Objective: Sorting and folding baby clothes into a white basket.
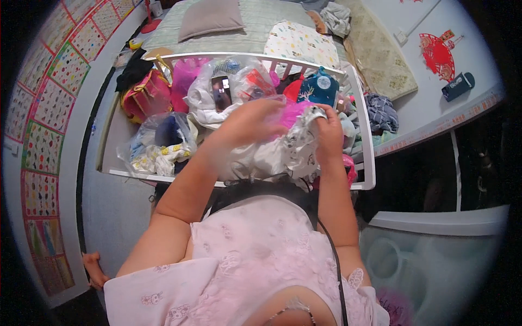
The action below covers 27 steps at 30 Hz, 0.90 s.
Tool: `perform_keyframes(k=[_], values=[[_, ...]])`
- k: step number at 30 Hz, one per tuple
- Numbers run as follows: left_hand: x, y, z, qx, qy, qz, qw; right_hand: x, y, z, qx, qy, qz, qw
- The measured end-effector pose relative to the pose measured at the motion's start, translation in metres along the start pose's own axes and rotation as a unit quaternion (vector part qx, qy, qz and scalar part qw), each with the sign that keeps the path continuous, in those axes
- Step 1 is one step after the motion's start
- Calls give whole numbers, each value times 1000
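Note:
A white garment (pixel 301 150) with black printed figures hangs bunched in front of me, and the fingers of my right hand (pixel 329 130) grip its gathered edge. To the left of it, my left hand (pixel 259 120) is blurred, its fingers apart and nothing visible in them. Its fingertips reach towards a bright pink plastic bag (pixel 294 115) just behind the garment. More white cloth (pixel 271 157) lies below both hands, partly covered by my left forearm. A mobile phone (pixel 221 93) leans upright on a white bundle beyond my left hand, its screen lit.
A white railed cot (pixel 370 142) surrounds the heap. Inside are a clear bag of clothes (pixel 163 142), a pink and yellow bag (pixel 147 95) and a teal item (pixel 320 87). Behind stands a bed with a grey pillow (pixel 212 18). A black cable (pixel 336 261) runs down my front.

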State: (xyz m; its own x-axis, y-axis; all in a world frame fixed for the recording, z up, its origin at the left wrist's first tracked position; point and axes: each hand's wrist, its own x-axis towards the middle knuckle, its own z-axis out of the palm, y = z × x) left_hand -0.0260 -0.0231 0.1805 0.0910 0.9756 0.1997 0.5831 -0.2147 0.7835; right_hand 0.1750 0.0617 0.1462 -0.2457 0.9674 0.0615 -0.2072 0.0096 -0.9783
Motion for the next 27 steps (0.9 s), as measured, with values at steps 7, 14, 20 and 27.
perform_keyframes(k=[7, 14, 20, 27], values=[[21, 4, 20, 75, 129, -53, 987, -2, -32, 25, -220, -42, -111, 968], [37, -88, -59, 149, 236, -2, 960, 6, -40, -23, -442, 77, -140, 883], [36, -72, -86, -175, 221, -96, 955, 10, -67, -55, -272, 77, -57, 958], [40, -39, -58, -240, 42, -104, 964, 6, -62, -5, -77, -26, 36, 996]])
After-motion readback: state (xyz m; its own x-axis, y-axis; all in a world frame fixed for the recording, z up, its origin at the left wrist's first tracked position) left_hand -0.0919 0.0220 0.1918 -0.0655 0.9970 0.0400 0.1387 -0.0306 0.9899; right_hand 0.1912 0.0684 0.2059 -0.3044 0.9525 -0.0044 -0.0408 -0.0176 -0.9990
